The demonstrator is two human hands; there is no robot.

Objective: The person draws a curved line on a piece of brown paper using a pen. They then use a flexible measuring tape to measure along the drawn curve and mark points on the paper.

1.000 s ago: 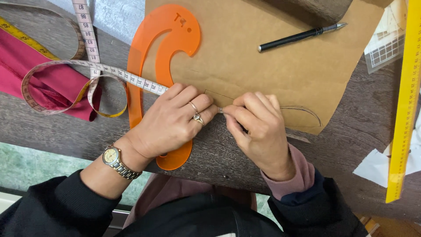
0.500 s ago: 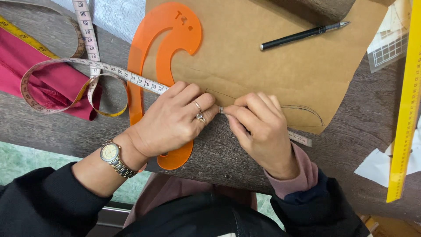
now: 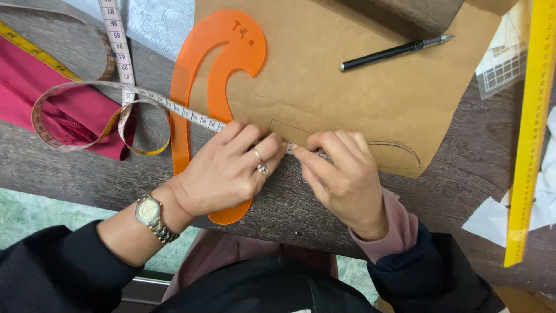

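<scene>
Both hands press a tape measure (image 3: 174,107) down along a curved pencil line (image 3: 399,148) drawn on a sheet of brown paper (image 3: 347,93), near the paper's lower edge. The left hand (image 3: 226,171) lies flat, its fingers closed down on the tape just where it comes off the orange curve template (image 3: 185,104), and the heel of the hand rests on the template's lower part. The right hand (image 3: 341,177) pinches the tape with thumb and forefinger just beside the left fingertips, holding it on edge or flat against the line; which of the two I cannot tell, as the fingers cover it. The rest of the tape trails left in loops over a red cloth (image 3: 35,93) on the dark wooden worktop (image 3: 452,191).

To do this well, the left fingers should pin their point firmly while the right hand walks the tape along the curve in short steps, so it follows the line and does not cut across it. The slack on the left must stay loose, so it does not tug the tape off its mark.

A black pen (image 3: 394,52) lies on the paper well apart, and a yellow ruler (image 3: 530,133) runs down the right side.
</scene>
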